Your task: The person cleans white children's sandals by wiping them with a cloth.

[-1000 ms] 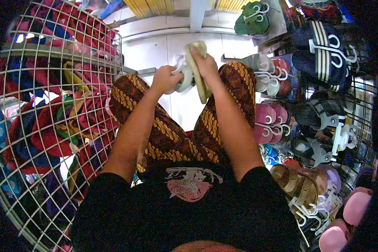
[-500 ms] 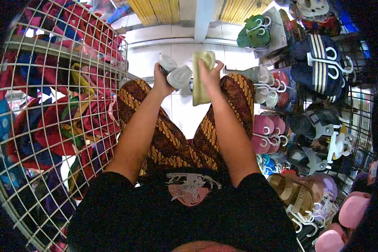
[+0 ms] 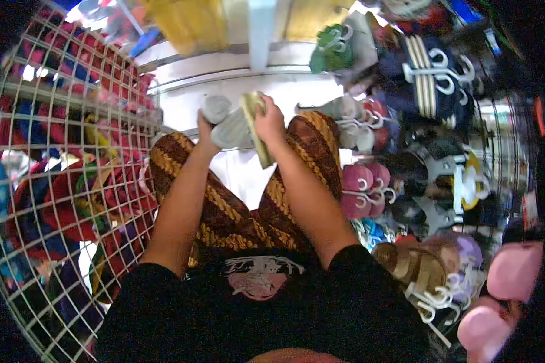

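In the head view, my left hand is closed around a pair of pale grey sandals, held above the floor between my knees. One sandal sits higher and to the left of the other. My right hand grips a long, flat yellowish-green piece that looks like folded cloth, its thumb lying over the near face. This piece stands tilted right beside the lower sandal; blur hides whether the two touch. My left fingers are mostly hidden behind the sandals.
To the left rises a white wire grid with colourful goods behind it. On the right hang sandals on white hooks, among them a pink pair, a navy striped pair and a green pair. White floor tiles lie below my hands.
The camera view has turned, so everything sits further left and is blurred. The yellowish-green piece has tilted and appears narrower. Both hands keep their hold.
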A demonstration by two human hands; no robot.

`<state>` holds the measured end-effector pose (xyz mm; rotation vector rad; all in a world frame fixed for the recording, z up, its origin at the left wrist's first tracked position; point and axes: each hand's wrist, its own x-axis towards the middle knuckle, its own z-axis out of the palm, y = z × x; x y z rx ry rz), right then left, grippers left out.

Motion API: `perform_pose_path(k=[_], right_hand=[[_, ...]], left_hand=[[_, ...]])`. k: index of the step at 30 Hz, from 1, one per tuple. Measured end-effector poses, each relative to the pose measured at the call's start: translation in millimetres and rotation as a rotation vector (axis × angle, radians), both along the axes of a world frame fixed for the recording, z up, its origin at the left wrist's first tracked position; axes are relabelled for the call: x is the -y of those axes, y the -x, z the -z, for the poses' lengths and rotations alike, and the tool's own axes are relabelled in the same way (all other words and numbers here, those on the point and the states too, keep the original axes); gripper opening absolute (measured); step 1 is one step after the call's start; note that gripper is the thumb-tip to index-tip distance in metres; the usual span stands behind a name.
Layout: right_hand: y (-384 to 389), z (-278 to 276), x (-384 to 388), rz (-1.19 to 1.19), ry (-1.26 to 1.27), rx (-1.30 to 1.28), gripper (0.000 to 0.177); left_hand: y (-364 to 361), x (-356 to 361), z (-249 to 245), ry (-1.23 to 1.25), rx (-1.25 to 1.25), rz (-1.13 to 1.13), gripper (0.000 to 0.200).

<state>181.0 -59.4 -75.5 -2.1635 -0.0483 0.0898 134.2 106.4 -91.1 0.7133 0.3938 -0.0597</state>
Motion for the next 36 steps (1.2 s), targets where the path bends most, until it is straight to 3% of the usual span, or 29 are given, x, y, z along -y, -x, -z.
perform_pose_path(k=[1,2,6,9,10,13,17,18,21,22,25,26,29,31,32,35,36], right_hand=[[2,-5,-2,-0.030,-0.001,0.034,0.044],[9,-10,-6,-0.080,0.012,0.007,0.055],[14,-17,-8,-0.124,-0.002,0.050,0.068],[9,-20,-6,-0.020,0.022,0.024,0.067],[11,-24,-4,-0.181,-0.073,0.062,0.063],[18,-26,-9,-0.288,-0.057,0.105,0.059],[5,-33,-2,-0.081,-0.020,0.067,0.058],[9,-37,-2,-0.161,-0.036,0.103,0.056],[10,-33,-7,-0.263,-0.157,0.146,0.055],[10,-31,-7,-0.255,-0.134,0.136,0.055],[3,-20,-4,-0.132,-0.067,0.048,0.057],[1,-12,-4,-0.143,-0.094,0.163,0.058],[6,-27,-2,-0.252,-0.202,0.294,0.058],[7,-29,1,-0.267,-0.210,0.202,0.058],[3,-30,3,-0.284,-0.217,0.162,0.059],[-5,-31,9,-0.243,-0.303,0.060,0.059],[-5,-31,8,-0.259,-0.256,0.147,0.059]], left_hand=[[-7,-7,6,0.265,-0.174,0.024,0.066],[-8,-7,14,0.270,-0.157,0.028,0.067],[-5,-10,7,0.230,-0.161,0.033,0.070],[-9,0,-3,0.189,-0.172,0.021,0.071],[-10,0,-2,0.171,-0.150,0.019,0.071],[-10,-3,-9,0.195,-0.149,0.074,0.067],[-3,7,-9,-0.010,-0.128,0.232,0.055],[-8,6,-4,0.149,-0.082,0.273,0.051],[-12,-1,10,0.189,-0.155,0.224,0.049],[-12,-4,22,0.004,0.015,0.224,0.048],[-10,5,13,0.066,-0.189,0.302,0.047],[-3,10,1,-0.046,-0.158,0.297,0.048],[-15,1,37,0.020,-0.178,0.258,0.050],[-9,6,3,-0.097,-0.133,0.318,0.054],[-15,-6,33,-0.086,-0.032,0.395,0.056],[-6,8,-3,-0.010,-0.210,0.458,0.055],[-12,-3,36,-0.108,-0.069,0.448,0.055]])
